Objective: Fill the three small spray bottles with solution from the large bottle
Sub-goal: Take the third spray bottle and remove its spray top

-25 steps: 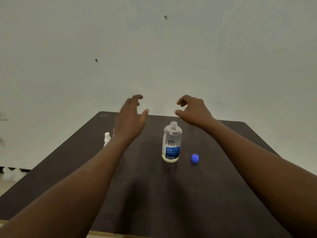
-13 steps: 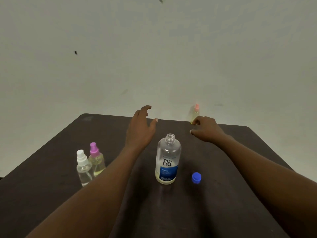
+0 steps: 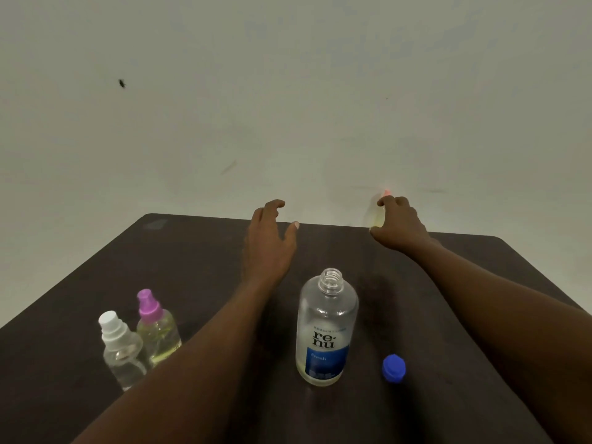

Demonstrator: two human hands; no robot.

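Two capped at left of dark counter (image 3: 192,251): purple-topped spray bottle (image 3: 157,331) yellow-filled, white-topped spray bottle (image 3: 120,350) unclear. Tall clear large bottle (image 3: 326,328) open, almost drained. Right hand (image 3: 400,225) fingers wrapped round orange-topped spray bottle (image 3: 378,217) at far edge; left hand (image 3: 269,245) loose, empty.

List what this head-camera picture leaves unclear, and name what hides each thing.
Head view: the far spray bottle is blurred and half covered by the right hand, so the grip and the fill level are unclear.
Head view: the base of the white-capped bottle is hidden behind the left forearm.
Head view: the small print on the large bottle is too small to read.
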